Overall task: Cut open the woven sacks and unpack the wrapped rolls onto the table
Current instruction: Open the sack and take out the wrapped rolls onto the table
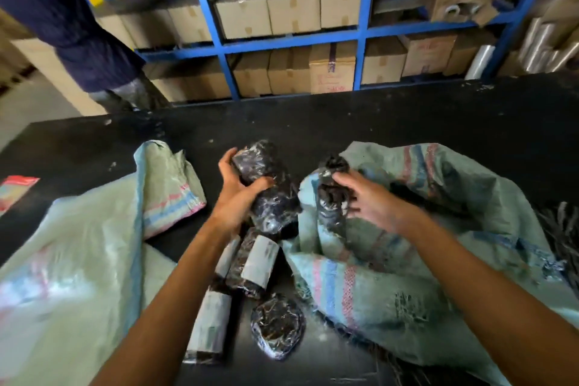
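My left hand (238, 191) grips a dark plastic-wrapped roll (266, 178) above the black table (376, 116). My right hand (366, 197) holds another dark wrapped roll (332, 197) at the mouth of an open green woven sack (423, 254) on the right. Several unpacked rolls lie near the front edge; two carry pale paper labels (260, 257) (210, 320), and one round bundle (277, 327) sits beside them. A second green woven sack (94, 254) lies flat on the left.
A red and white packet (15, 191) lies at the table's left edge. Another person in dark clothes (62, 19) stands at the far left. Blue shelving (294, 37) full of cardboard boxes stands behind the table. Clear film rolls (479, 63) lean at the back right.
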The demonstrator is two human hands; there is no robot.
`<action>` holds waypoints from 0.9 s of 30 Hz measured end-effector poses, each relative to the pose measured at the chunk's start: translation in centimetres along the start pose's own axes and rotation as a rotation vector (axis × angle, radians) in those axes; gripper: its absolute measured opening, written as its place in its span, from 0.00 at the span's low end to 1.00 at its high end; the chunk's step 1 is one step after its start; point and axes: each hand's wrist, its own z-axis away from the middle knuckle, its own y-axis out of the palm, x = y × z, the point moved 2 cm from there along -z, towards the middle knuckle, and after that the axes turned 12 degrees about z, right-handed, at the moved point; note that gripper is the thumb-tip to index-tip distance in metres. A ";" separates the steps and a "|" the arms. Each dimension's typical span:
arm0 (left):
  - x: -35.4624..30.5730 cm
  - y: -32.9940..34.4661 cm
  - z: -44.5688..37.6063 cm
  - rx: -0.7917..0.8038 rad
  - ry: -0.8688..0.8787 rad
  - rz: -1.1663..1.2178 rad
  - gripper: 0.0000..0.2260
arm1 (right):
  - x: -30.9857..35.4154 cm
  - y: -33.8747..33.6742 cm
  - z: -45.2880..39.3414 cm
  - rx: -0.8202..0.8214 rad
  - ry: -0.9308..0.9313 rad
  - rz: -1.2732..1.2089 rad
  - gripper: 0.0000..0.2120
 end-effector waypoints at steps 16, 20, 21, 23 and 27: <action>8.0 -11.4 1.0 0.219 -0.198 -1.300 0.36 | -3.3 14.3 -5.4 -0.119 -0.028 1.263 0.27; 5.2 -5.0 0.2 0.030 0.231 -1.174 0.26 | -1.4 7.3 -2.9 -0.579 -0.150 1.030 0.11; 4.9 -2.6 0.1 0.050 0.344 -1.030 0.23 | -1.4 4.9 -2.1 -0.677 -0.091 0.998 0.10; 5.4 3.5 0.7 0.238 0.420 -0.821 0.19 | -2.8 -0.6 -0.3 -0.730 0.123 1.000 0.11; 10.8 14.7 4.4 0.861 -0.023 -0.714 0.32 | -8.2 -8.3 2.3 -0.257 0.671 1.358 0.23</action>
